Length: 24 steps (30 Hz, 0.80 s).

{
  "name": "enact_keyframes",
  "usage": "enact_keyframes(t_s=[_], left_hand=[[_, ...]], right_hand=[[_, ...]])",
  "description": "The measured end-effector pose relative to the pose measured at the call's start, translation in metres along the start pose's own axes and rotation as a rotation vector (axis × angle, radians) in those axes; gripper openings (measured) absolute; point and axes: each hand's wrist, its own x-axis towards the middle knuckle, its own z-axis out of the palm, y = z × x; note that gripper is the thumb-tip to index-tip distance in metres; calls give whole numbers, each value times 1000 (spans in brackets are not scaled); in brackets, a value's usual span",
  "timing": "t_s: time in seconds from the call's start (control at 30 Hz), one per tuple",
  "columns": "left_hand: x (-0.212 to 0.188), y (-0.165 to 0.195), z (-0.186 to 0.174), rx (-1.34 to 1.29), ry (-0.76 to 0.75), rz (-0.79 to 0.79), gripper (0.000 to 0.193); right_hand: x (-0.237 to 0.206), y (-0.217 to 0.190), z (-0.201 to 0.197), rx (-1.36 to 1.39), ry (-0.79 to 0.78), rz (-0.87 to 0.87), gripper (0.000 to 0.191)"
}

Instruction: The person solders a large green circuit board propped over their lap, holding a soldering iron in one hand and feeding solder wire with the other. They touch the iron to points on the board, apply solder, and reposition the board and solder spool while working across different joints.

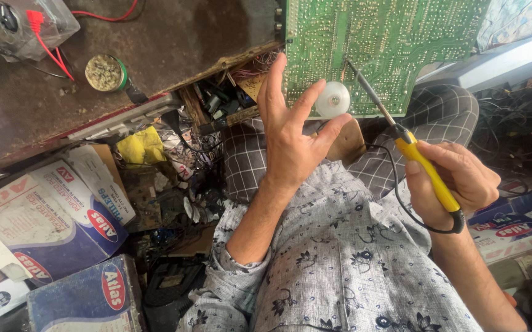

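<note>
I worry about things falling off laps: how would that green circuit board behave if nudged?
The green circuit board looks thin, flat and stiff, so it would probably slide or pivot rather than bend. It seems propped between the bench edge and the knees, so likely tippy. The left hand at its edge and the soldering iron probably steady it.

I see soft even daylight, brightest far right, dim shadow under the workbench at left, sharp focus mid-scene, slight bending toward the edges

Electronics repair workshop: circuit board, soldering iron, tangled wires, cluttered workbench.
</note>
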Motion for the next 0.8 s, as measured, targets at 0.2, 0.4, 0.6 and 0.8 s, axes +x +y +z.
enact_keyframes(t_s=[0.2, 0.4, 0.6, 0.8], left_hand=[[1, 2, -2, 12, 0, 3, 61], [2, 4, -3, 4, 0, 2, 59], [3, 7, -5, -5, 1, -3, 59], [3, 9, -5, -2, 7, -3, 59]], right_hand=[[5, -6, 1, -2, -4, 14, 20], [10, -17, 5, -55, 6, 62, 22], [12, -32, 9, -70, 18, 67, 18], [13, -37, 10, -14, 16, 166, 13]])
